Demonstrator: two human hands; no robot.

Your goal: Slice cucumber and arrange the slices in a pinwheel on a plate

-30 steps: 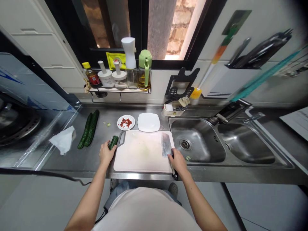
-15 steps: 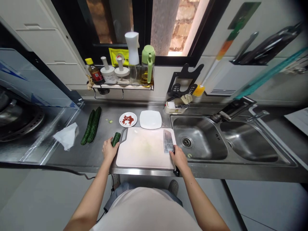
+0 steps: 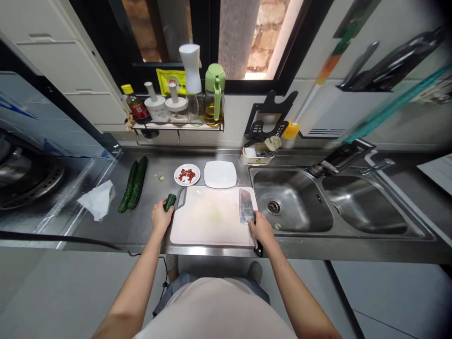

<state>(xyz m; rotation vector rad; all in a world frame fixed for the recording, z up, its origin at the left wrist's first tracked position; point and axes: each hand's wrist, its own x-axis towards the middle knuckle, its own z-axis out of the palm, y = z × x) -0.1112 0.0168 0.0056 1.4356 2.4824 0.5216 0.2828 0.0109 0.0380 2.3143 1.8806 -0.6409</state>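
Note:
My left hand is closed around a short piece of cucumber, just left of the cutting board's grey handle. My right hand grips a cleaver, whose broad blade lies over the right side of the white cutting board. A faint greenish wet patch marks the middle of the board. Behind it stand a small round plate with chopped red pieces and a bare white square plate. Two whole cucumbers lie side by side to the left.
On the right is a double steel sink with a faucet. A crumpled white tissue and small cucumber scraps lie on the counter. Seasoning jars and bottles fill a wall rack. A stove is at far left.
The view has shifted slightly. The cucumber piece in my left hand looks tilted a little differently, while my right hand and the cleaver stay in place on the board.

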